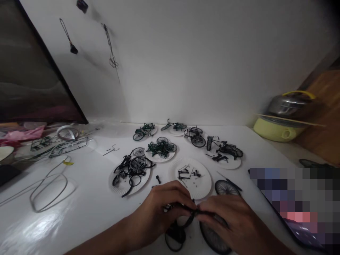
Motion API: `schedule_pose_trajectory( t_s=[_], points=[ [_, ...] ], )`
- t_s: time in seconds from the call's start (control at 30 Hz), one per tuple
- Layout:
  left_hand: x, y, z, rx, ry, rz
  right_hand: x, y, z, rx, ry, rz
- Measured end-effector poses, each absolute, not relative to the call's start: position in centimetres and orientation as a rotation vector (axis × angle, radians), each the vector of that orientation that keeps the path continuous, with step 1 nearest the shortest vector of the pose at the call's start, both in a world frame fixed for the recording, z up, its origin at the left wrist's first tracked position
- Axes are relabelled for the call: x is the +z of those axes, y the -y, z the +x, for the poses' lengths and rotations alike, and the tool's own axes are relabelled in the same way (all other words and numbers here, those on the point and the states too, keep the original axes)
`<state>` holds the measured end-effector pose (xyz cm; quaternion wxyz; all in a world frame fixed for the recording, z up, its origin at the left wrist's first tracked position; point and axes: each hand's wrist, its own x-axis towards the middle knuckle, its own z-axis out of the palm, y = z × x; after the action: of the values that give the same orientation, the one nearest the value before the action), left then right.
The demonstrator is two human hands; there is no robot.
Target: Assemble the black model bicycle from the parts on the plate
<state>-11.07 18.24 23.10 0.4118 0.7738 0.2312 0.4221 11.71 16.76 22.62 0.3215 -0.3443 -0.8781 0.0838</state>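
Note:
My left hand (167, 202) and my right hand (230, 216) meet low in the middle of the view, fingertips pinched together on a thin black model bicycle part (196, 211). Fingers cover most of it, so its exact kind is hidden. Beneath the hands are a black rounded piece (176, 233) and a spoked model wheel (212, 237), partly covered by my right hand. Another small wheel (227, 187) lies just beyond my right hand. Ahead, a paper plate (204, 187) carries small black frame pieces (184, 172). A short black piece (158, 179) rests beyond my left hand.
A plate (113, 189) of black wheels and curved parts stands left of centre. Several assembled model bicycles (225, 147) stand farther back. Looped wire (49, 205) lies at left, near a dark screen (32, 71). At right are a pixelated screen (294, 205) and a yellow-green pot (278, 131).

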Motion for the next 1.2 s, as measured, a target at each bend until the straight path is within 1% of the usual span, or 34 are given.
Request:
schedule_pose_trajectory(
  t_s=[0.13,0.27,0.43,0.67,0.83,1.0,1.07,1.2],
  points=[
    [23.6,-19.1,-12.3,1.027,-0.608,2.141,23.2,-17.7,12.5,0.281,2.272,-0.898],
    [23.9,-20.1,-13.7,1.058,-0.638,2.292,22.5,-19.3,13.1,0.229,2.159,-1.078],
    [24.0,-20.4,-13.8,1.082,-0.631,2.281,20.6,-20.7,12.7,0.164,2.288,-1.161],
    [23.6,-20.2,-13.2,1.078,-0.656,2.167,20.3,-21.0,12.3,0.098,2.376,-1.19],
    [23.3,-20.5,-13.2,1.011,-0.652,1.972,20.5,-20.9,12.2,0.078,2.422,-1.172],
    [22.9,-20.6,-12.7,0.965,-0.617,1.52,20.7,-20.7,12.1,0.054,2.394,-1.197],
    [22.7,-20.6,-12.5,0.929,-0.551,1.335,20.9,-20.5,12.2,0.128,2.315,-1.244],
    [22.5,-20.5,-12.2,0.868,-0.401,1.07,21.8,-19.7,12.1,0.442,1.971,-1.308]
  ],
)
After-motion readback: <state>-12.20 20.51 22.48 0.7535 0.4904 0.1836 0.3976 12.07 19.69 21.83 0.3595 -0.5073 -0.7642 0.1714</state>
